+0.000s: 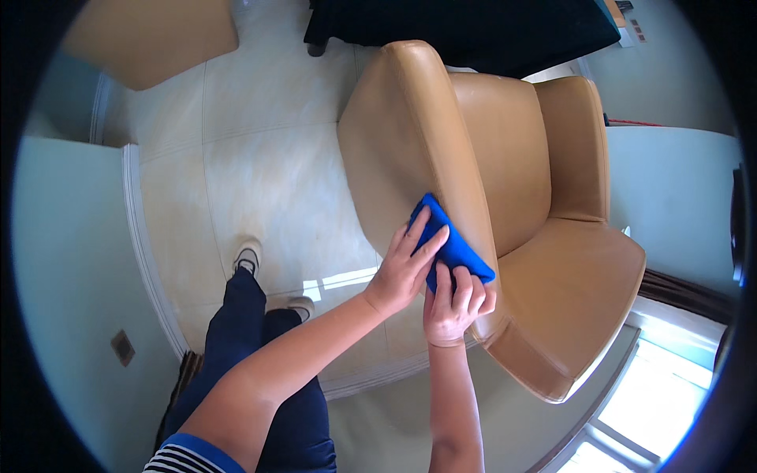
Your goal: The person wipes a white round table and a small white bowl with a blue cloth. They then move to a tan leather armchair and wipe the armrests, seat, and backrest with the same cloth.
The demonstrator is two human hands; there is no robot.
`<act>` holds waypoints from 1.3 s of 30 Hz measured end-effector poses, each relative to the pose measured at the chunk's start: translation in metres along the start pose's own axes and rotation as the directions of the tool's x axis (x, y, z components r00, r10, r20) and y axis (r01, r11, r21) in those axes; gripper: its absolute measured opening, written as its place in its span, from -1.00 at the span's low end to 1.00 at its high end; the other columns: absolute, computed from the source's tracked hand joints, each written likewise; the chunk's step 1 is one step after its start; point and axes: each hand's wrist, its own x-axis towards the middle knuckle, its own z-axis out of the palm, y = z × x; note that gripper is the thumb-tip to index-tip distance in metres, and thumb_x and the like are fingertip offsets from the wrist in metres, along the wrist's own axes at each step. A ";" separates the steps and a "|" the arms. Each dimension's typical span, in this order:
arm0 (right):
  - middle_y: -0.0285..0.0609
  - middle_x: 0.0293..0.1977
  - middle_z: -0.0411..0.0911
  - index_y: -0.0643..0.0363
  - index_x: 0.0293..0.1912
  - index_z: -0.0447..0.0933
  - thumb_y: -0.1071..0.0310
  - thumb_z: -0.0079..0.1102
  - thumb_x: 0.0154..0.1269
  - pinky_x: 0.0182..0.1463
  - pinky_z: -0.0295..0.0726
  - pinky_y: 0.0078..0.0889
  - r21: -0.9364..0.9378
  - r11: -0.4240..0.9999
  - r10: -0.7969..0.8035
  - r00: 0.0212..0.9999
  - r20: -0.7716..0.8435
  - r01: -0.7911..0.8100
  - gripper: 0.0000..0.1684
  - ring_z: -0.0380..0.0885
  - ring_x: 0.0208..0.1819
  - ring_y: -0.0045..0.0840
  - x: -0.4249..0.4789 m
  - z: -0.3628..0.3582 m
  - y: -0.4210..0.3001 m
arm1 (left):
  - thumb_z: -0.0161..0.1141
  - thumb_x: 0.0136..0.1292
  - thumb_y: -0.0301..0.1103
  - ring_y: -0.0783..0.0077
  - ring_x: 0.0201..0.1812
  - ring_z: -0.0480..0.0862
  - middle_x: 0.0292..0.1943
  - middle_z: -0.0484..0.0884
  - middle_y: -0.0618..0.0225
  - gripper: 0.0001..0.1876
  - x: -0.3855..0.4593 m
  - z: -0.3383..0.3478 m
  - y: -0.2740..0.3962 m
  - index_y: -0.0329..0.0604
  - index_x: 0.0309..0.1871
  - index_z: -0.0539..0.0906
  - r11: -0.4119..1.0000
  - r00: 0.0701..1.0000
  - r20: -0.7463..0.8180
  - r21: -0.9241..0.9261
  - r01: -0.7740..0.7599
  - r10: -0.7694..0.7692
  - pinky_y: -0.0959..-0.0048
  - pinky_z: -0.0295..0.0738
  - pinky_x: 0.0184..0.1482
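Note:
A tan leather-look armchair (502,159) stands to the right of my legs, its backrest (579,284) towards the window. My left hand (408,260) presses a folded blue cloth (464,251) against the outer side of the near armrest (440,112), close to its rounded top edge. Its fingers are spread over the cloth. Beside it, my right hand (458,304) grips the cloth's lower edge with bent fingers. The leather under the cloth is hidden.
Dark fabric drapes a table (461,29) just beyond the armchair. Another tan piece of furniture (159,35) is at the upper left. Pale tiles (284,177) cover the floor around my shoes (247,255). A wall (71,236) runs along the left, and a bright window (656,384) is at the lower right.

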 end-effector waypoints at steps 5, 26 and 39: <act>-0.33 -0.10 0.42 -0.01 -0.23 0.61 0.35 0.25 0.03 0.12 0.15 -0.24 -0.054 0.992 0.101 0.978 -0.183 -0.113 -0.78 0.36 -0.07 -0.48 0.048 0.037 -0.031 | 0.20 0.04 -0.64 -0.04 0.10 0.39 0.30 0.28 0.06 -0.36 0.058 -0.028 -0.034 -0.11 0.27 0.38 0.989 0.982 -0.117 0.054 -0.141 0.147 0.20 0.36 0.14; -0.38 -0.28 0.50 0.10 -0.29 0.58 0.29 0.12 0.06 -0.15 0.18 -0.47 -0.127 0.992 -0.020 0.941 -0.337 -0.024 -0.81 0.41 -0.37 -0.64 0.045 0.265 -0.119 | 0.19 0.06 -0.64 0.02 -0.02 0.46 0.03 0.39 0.06 -0.64 0.076 -0.046 -0.281 -0.21 -0.03 0.50 0.883 0.893 -0.098 0.229 -0.409 0.439 0.24 0.41 0.03; -0.36 -0.22 0.51 0.05 -0.21 0.62 0.34 0.17 -0.05 -0.07 0.15 -0.40 -0.120 0.982 0.025 0.729 -0.684 -0.146 -0.69 0.42 -0.25 -0.62 0.125 0.176 -0.095 | 0.12 0.21 -0.56 0.11 0.00 0.46 0.02 0.41 0.11 -0.68 0.166 -0.069 -0.175 -0.15 0.04 0.48 0.679 0.596 -0.341 0.222 -0.700 0.727 0.31 0.39 0.04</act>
